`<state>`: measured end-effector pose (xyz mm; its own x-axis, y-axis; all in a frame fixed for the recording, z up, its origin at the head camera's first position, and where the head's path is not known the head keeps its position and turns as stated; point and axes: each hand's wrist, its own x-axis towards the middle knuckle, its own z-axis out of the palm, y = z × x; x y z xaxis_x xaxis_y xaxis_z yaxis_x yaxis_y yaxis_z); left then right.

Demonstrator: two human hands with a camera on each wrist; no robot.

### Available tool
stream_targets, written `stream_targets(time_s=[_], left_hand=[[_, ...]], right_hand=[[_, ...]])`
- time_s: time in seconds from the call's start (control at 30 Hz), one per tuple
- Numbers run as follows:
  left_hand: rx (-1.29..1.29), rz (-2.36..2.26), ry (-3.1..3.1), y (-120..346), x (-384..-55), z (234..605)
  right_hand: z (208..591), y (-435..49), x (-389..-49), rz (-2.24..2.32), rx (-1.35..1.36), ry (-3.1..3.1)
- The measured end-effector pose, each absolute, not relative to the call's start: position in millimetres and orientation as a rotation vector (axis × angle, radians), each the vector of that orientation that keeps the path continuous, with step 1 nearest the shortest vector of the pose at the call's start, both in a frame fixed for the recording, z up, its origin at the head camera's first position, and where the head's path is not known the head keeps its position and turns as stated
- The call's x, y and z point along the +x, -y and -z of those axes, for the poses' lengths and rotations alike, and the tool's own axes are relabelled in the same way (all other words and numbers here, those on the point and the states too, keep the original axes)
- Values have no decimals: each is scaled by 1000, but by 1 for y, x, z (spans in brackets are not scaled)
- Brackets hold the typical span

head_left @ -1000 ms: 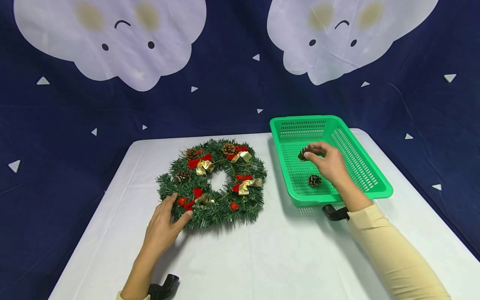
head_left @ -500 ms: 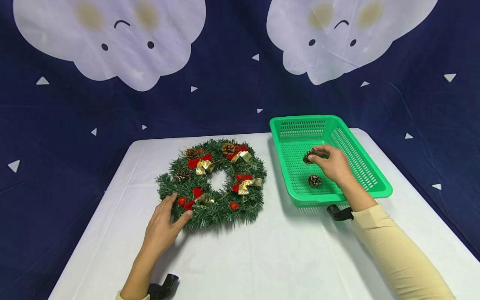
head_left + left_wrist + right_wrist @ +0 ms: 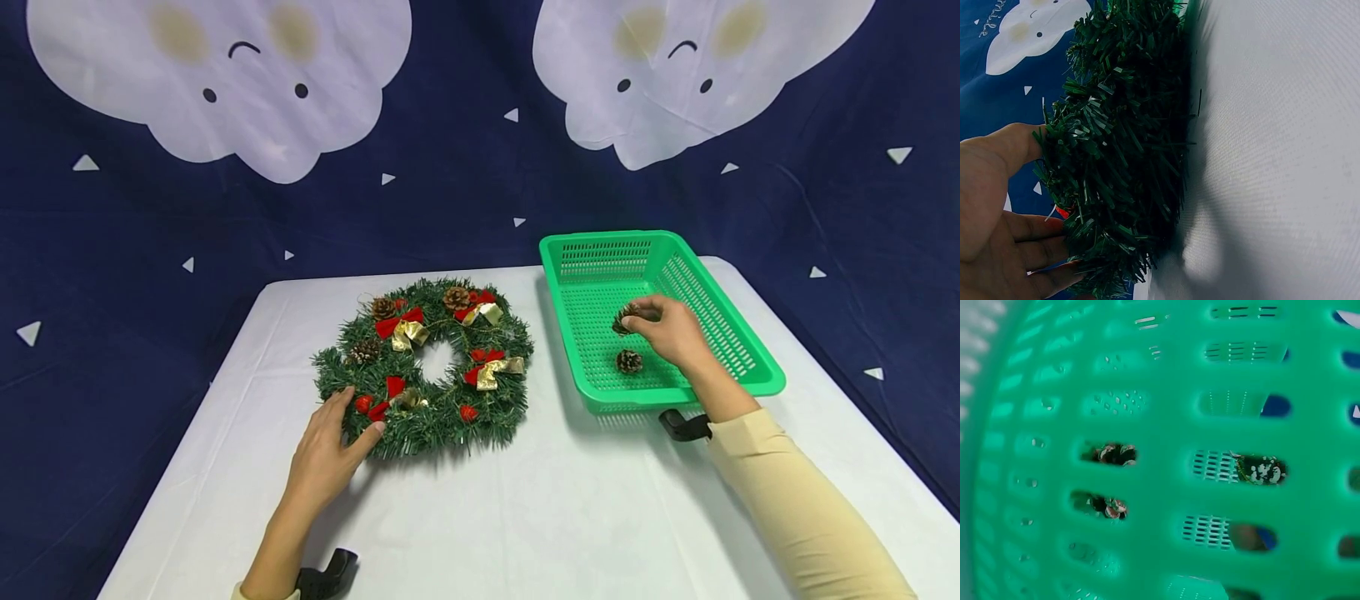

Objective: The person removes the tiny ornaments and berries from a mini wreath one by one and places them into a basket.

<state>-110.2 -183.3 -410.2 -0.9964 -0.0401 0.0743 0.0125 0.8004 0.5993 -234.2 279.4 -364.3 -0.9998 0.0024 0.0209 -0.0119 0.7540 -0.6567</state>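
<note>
We see right hand (image 3: 671, 329) inside green basket (image 3: 738, 346), fingers pinching pine cone (image 3: 625, 317) low over basket floor; second pine cone (image 3: 628, 361) lies loose just nearer us. Left hand (image 3: 326, 458) rests, fingers relaxed, on wreath (image 3: 427, 367) near edge, left on tabletop (image 3: 525, 500). Right wrist view blocked by basket wall (image 3: 1166, 456); cones glimpsed through slots only.

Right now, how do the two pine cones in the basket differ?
The far cone is pinched by the right hand; the near cone lies free on the basket floor, untouched. The far cone is partly hidden by fingers; the near cone shows whole. Both are small, brown and white-tipped.
</note>
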Motion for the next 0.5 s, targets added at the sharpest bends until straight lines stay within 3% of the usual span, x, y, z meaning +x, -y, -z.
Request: stream_targets(time_s=[0.5], left_hand=[[28,966,2903,183,-110,410]], right_hand=[[366,-288,-236,-1081,-27,3010]])
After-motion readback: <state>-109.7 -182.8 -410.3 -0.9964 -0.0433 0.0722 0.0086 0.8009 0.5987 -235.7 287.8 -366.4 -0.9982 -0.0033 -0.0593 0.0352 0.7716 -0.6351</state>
